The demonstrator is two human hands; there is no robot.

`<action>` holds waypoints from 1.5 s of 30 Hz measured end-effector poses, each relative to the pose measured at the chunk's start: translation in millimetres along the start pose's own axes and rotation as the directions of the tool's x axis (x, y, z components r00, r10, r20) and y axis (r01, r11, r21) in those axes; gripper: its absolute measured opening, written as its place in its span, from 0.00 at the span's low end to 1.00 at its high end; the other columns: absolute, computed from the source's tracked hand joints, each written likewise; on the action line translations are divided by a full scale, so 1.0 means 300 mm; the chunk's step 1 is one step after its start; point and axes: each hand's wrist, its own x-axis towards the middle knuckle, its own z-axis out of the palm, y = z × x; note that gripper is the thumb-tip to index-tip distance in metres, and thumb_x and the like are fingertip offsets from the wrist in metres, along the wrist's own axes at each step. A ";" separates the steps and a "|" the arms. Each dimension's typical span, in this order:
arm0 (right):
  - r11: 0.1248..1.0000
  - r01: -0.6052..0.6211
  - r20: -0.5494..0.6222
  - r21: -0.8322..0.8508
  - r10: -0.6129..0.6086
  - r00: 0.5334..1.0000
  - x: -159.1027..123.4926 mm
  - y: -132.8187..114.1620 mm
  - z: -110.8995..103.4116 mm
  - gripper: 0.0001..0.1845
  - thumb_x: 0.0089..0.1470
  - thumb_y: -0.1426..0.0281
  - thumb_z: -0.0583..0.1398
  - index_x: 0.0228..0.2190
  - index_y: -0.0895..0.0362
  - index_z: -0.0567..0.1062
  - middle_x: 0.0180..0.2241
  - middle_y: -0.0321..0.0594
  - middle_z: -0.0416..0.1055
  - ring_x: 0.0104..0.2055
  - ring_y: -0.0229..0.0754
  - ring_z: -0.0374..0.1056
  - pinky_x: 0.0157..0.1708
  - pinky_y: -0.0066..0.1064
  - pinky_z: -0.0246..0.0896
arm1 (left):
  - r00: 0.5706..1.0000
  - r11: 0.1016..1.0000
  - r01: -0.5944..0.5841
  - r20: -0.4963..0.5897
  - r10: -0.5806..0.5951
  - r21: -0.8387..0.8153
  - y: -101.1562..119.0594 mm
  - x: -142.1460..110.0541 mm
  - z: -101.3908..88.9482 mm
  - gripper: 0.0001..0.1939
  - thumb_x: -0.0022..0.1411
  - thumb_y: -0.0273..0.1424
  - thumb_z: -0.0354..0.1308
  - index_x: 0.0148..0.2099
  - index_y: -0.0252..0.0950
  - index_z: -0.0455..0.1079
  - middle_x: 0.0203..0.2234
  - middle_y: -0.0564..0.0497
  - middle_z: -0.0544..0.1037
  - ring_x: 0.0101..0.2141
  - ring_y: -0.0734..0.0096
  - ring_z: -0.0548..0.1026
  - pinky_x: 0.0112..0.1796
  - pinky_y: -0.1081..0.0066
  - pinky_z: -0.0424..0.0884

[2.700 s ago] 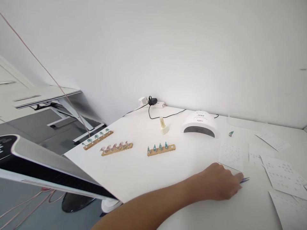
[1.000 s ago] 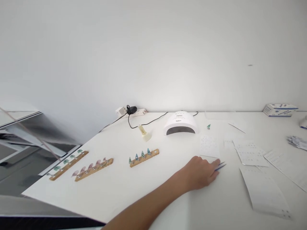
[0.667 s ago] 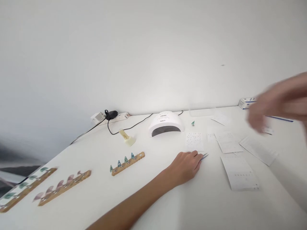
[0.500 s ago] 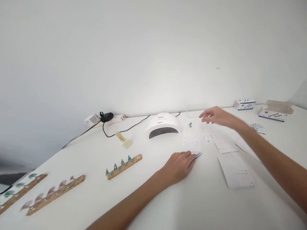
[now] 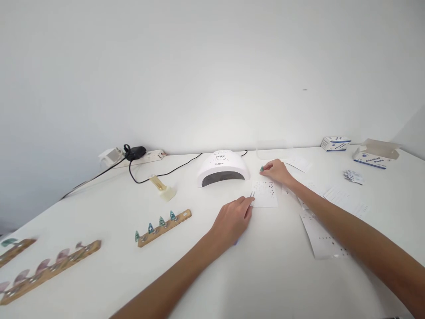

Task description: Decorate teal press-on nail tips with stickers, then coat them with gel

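My left hand (image 5: 231, 218) is closed around blue tweezers (image 5: 252, 195), their two points showing past the fingers at the left edge of a white sticker sheet (image 5: 265, 203). Just behind that sheet, my right hand (image 5: 277, 172) pinches a small green false nail (image 5: 261, 169); the fingers hide part of it. A white nail lamp (image 5: 222, 165) stands to the left of this hand. Left of my left hand, a wooden strip (image 5: 168, 230) bears several pointed teal and blue false nails in an upright row.
More wooden strips (image 5: 56, 275) with pink and green nails lie at left. A pale brush-like tool (image 5: 162, 189) lies near the lamp's cable and power strip (image 5: 153, 156). Papers (image 5: 322, 239), foil packets (image 5: 353, 177) and alcohol pad boxes (image 5: 336, 143) occupy the right side.
My right hand has come down and left and taken hold of the green nail that stood on the table. My left hand has turned the tweezers so their points face away from me.
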 end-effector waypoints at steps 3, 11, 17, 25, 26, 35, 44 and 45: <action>0.996 0.007 -0.019 0.086 -0.006 1.000 -0.007 -0.004 -0.016 0.06 0.50 0.70 0.67 0.27 0.60 0.77 0.34 0.41 0.78 0.39 0.43 0.73 0.44 0.38 0.66 | 0.998 0.998 0.056 -0.007 -0.056 -0.018 -0.013 0.010 -0.007 0.18 0.67 0.25 0.46 0.52 0.37 0.72 0.37 0.50 0.80 0.32 0.66 0.76 0.32 0.69 0.69; 0.948 0.105 0.172 0.302 -0.162 0.972 -0.317 -0.100 -0.079 0.05 0.42 0.66 0.68 0.23 0.54 0.80 0.26 0.35 0.75 0.29 0.38 0.65 0.30 0.30 0.60 | 0.989 0.986 0.148 -0.009 -0.149 -0.076 -0.035 0.033 -0.022 0.18 0.64 0.26 0.49 0.52 0.38 0.74 0.35 0.51 0.80 0.36 0.64 0.78 0.37 0.68 0.70; 0.909 -0.037 0.364 0.414 -0.128 0.923 -0.553 -0.077 0.002 0.02 0.44 0.69 0.68 0.23 0.51 0.80 0.31 0.34 0.72 0.32 0.38 0.63 0.34 0.32 0.60 | 0.985 0.978 0.169 -0.021 -0.173 -0.118 -0.046 0.045 -0.017 0.17 0.62 0.26 0.50 0.49 0.39 0.76 0.28 0.52 0.78 0.33 0.66 0.77 0.34 0.71 0.69; 0.950 0.055 0.342 0.307 -0.164 0.925 -0.555 -0.071 0.041 0.05 0.44 0.72 0.69 0.23 0.50 0.79 0.31 0.36 0.73 0.41 0.45 0.65 0.42 0.38 0.60 | 0.985 0.977 0.170 -0.019 -0.173 -0.130 -0.049 0.045 -0.007 0.17 0.62 0.26 0.50 0.49 0.39 0.76 0.27 0.52 0.77 0.31 0.65 0.76 0.34 0.69 0.68; 0.954 0.053 0.346 0.294 -0.158 0.925 -0.556 -0.074 0.041 0.05 0.43 0.71 0.70 0.23 0.51 0.79 0.32 0.36 0.73 0.41 0.45 0.65 0.42 0.38 0.60 | 0.985 0.976 0.169 -0.018 -0.173 -0.134 -0.051 0.044 -0.005 0.18 0.62 0.26 0.50 0.49 0.38 0.76 0.27 0.52 0.77 0.32 0.65 0.75 0.35 0.69 0.68; 0.970 0.100 0.494 0.222 -0.201 0.846 -0.486 -0.048 -0.125 0.13 0.51 0.67 0.64 0.41 0.50 0.79 0.41 0.38 0.76 0.44 0.44 0.70 0.45 0.37 0.64 | 0.980 0.954 0.184 -0.034 -0.197 -0.238 -0.058 0.043 -0.004 0.18 0.61 0.27 0.51 0.50 0.38 0.75 0.25 0.52 0.74 0.29 0.66 0.71 0.33 0.69 0.65; 0.992 0.094 0.251 -0.090 -0.069 0.966 -0.205 0.047 -0.102 0.39 0.42 0.52 0.68 0.54 0.52 0.69 0.53 0.48 0.65 0.52 0.53 0.63 0.50 0.43 0.62 | 0.961 0.805 0.219 -0.020 -0.275 -0.552 -0.061 0.046 -0.038 0.21 0.59 0.29 0.56 0.55 0.36 0.71 0.23 0.56 0.71 0.24 0.75 0.67 0.29 0.74 0.65; 0.991 0.096 0.268 -0.095 -0.067 0.961 -0.190 0.047 -0.092 0.40 0.39 0.53 0.69 0.53 0.53 0.69 0.52 0.48 0.65 0.52 0.54 0.63 0.50 0.43 0.62 | 0.958 0.775 0.223 -0.014 -0.286 -0.591 -0.062 0.049 -0.040 0.22 0.59 0.29 0.56 0.56 0.35 0.70 0.23 0.56 0.71 0.24 0.76 0.68 0.29 0.74 0.65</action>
